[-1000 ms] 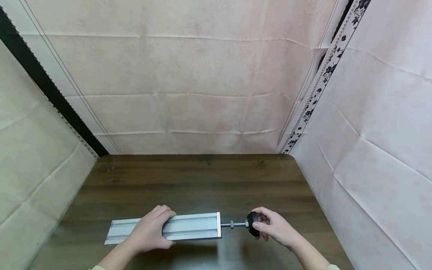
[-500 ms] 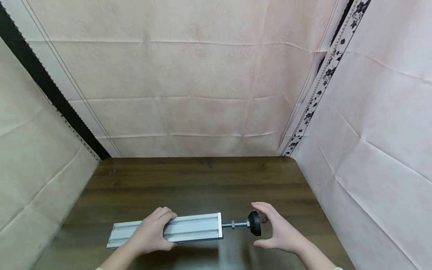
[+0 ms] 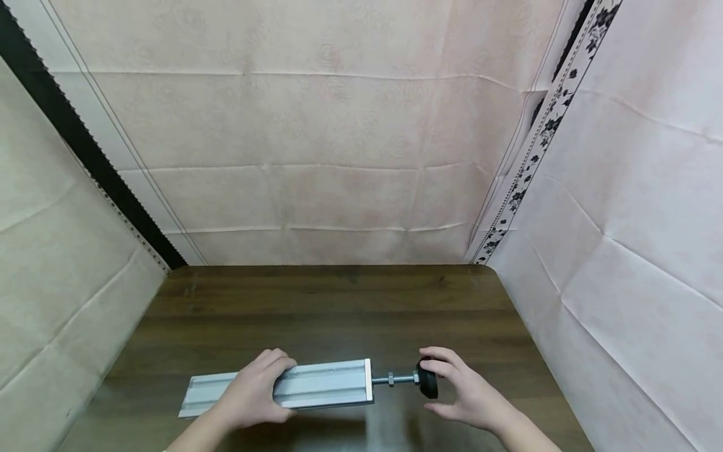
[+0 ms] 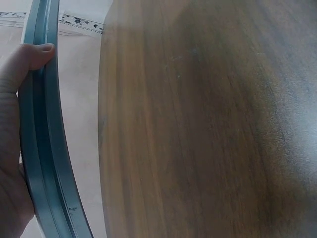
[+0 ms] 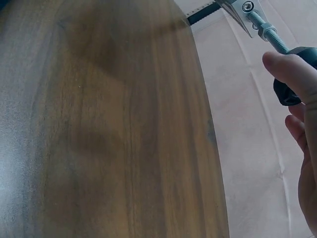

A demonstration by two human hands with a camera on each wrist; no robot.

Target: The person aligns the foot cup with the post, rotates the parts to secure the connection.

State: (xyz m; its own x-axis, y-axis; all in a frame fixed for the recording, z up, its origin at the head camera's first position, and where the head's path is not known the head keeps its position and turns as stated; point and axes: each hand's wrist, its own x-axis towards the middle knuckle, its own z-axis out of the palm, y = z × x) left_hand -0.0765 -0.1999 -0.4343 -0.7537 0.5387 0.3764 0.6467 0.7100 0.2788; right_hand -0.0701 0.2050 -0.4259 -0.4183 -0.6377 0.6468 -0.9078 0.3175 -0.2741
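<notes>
My left hand (image 3: 257, 389) grips a silvery aluminium profile (image 3: 324, 383) around its middle, fingers over the far edge and thumb along the near edge. In the left wrist view, a fingertip presses the grooved face of the profile (image 4: 52, 114). A threaded rod (image 3: 402, 379) with nuts sticks out of its right end plate. On the rod sits a black levelling foot (image 3: 428, 378). My right hand (image 3: 469, 395) is spread around this foot, fingers at its top and thumb a little below it. In the right wrist view, a digit overlaps the foot (image 5: 287, 91).
A brown wood-grain table (image 3: 327, 301) lies under the hands. Pale creased cloth (image 3: 339, 125) hangs behind it, with further cloth panels on the left and right (image 3: 632, 201). A floral strip (image 3: 525, 169) edges the right panel.
My right hand has let go of the black foot, drawn its fingers apart, then brought them back over the foot's top. My left hand keeps its grip on the profile.
</notes>
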